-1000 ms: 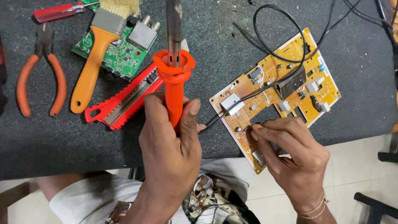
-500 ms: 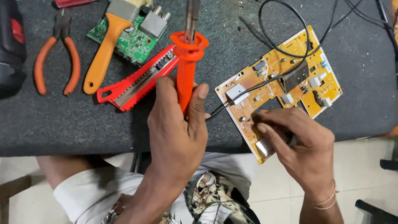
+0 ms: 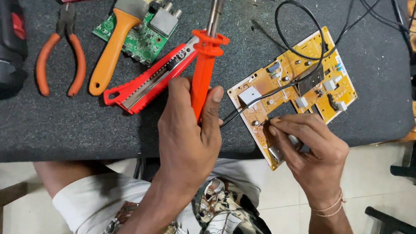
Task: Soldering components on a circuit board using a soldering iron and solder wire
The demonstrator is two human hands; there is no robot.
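- Left hand (image 3: 190, 138) gripping soldering iron (image 3: 206, 67) by its orange handle, tip away from the person
- Right hand (image 3: 311, 148) pinching near edge of yellow board (image 3: 290, 87), just right of iron
- Red knife (image 3: 149, 79), brush (image 3: 118, 32), pliers (image 3: 57, 57) left of iron

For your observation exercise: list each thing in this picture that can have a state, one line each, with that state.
soldering iron: gripped in left hand, tip pointing away
yellow circuit board: flat on mat, right hand pinching at its near edge
utility knife: blade retracted, lying flat
pliers: jaws closed, lying flat
brush: resting on green board
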